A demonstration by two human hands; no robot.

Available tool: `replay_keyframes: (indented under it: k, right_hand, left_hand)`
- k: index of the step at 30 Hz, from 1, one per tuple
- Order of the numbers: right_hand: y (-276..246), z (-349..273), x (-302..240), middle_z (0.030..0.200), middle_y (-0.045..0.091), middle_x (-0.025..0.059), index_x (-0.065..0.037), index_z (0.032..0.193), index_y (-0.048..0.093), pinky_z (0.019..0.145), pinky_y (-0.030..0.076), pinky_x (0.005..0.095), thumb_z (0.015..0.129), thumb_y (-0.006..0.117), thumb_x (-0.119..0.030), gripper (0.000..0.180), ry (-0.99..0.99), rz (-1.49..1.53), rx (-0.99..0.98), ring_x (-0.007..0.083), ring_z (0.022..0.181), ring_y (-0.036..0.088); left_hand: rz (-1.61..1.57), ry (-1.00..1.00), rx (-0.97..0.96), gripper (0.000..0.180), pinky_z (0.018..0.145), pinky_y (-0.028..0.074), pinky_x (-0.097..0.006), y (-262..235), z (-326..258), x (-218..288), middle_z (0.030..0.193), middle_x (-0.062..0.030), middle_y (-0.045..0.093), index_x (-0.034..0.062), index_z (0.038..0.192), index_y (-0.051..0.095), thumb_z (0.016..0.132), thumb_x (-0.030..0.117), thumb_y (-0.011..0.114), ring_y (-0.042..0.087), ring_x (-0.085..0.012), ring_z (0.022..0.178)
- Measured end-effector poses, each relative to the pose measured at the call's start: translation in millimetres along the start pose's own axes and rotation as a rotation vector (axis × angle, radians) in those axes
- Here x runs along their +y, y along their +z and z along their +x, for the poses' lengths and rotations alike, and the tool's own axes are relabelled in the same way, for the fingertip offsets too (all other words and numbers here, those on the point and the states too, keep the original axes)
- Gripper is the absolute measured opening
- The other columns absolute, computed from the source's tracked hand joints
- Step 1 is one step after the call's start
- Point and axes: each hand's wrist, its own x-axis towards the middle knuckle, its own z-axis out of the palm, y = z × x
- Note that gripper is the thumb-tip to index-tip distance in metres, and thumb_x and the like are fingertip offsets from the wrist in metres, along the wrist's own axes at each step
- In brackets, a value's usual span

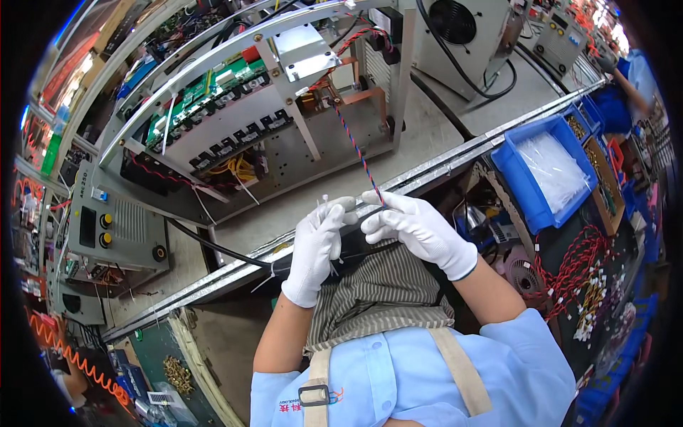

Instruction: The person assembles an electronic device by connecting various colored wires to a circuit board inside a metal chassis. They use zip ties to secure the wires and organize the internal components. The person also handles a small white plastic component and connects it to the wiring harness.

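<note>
My right hand (420, 231), in a white glove, pinches the end of a twisted red-and-blue wire (361, 158). The wire runs taut from a copper-wound part (313, 99) inside an open metal machine frame (284, 164). Close beside it, my left hand (313, 249), gloved too, is closed on white cable ties (325, 198); a small head pokes out above the fingers. How many it holds is hidden. Between the hands, dark cable or sleeving passes in front of my striped apron (377, 285). Other white cable ties (169, 124) hang from the frame.
A grey machine with yellow knobs (103, 231) stands left, a fan-backed housing (462, 43) at the far right. A blue bin (544, 171) of clear plastic pieces and bundled red wires (580, 263) lie right. A black cable (213, 245) crosses the bench's metal edge.
</note>
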Motion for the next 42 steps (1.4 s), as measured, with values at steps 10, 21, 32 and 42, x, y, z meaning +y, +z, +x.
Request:
replay_keyframes:
  k: [10,21,32,42]
  right_hand:
    - [61,5,12,0.107,0.063,0.0087,0.001,0.151,0.021,0.076,0.050,0.0220,0.095,0.057,-0.007,0.067,-0.137,-0.359,0.154,0.0102,0.081,0.061]
    - [-18,31,62,0.141,0.047,0.0201,-0.002,0.153,0.015,0.094,0.042,0.0294,0.101,0.047,-0.037,0.070,-0.147,-0.499,0.064,0.0175,0.104,0.055]
    - [-37,-9,83,0.117,0.057,0.0114,0.000,0.140,0.045,0.089,0.045,0.0285,0.102,0.045,-0.034,0.051,0.113,-0.351,0.216,0.0144,0.099,0.056]
    - [-28,-6,83,0.107,0.059,0.0108,0.003,0.135,0.048,0.080,0.046,0.0254,0.103,0.047,-0.033,0.049,0.029,-0.391,0.164,0.0138,0.095,0.055]
  left_hand:
    - [0.031,0.227,-0.310,0.031,0.078,0.051,-0.031,-5,-1,-8,0.099,-0.0083,0.071,-0.0035,0.107,0.069,0.092,0.022,0.060,0.063,-0.0144,0.086]
    - [1.198,-0.461,1.477,0.028,0.071,0.052,-0.036,-229,-384,51,0.083,-0.0124,0.071,0.0083,0.097,0.072,0.084,0.030,0.059,0.068,-0.0232,0.077]
    - [0.357,-0.930,1.589,0.046,0.079,0.054,-0.038,-333,-640,-66,0.103,-0.0193,0.071,0.0022,0.098,0.071,0.068,0.036,0.083,0.069,-0.0319,0.096]
    - [0.551,-1.424,1.764,0.050,0.089,0.053,-0.041,-328,-650,-95,0.115,-0.0209,0.067,0.0007,0.103,0.072,0.061,0.027,0.082,0.065,-0.0309,0.110]
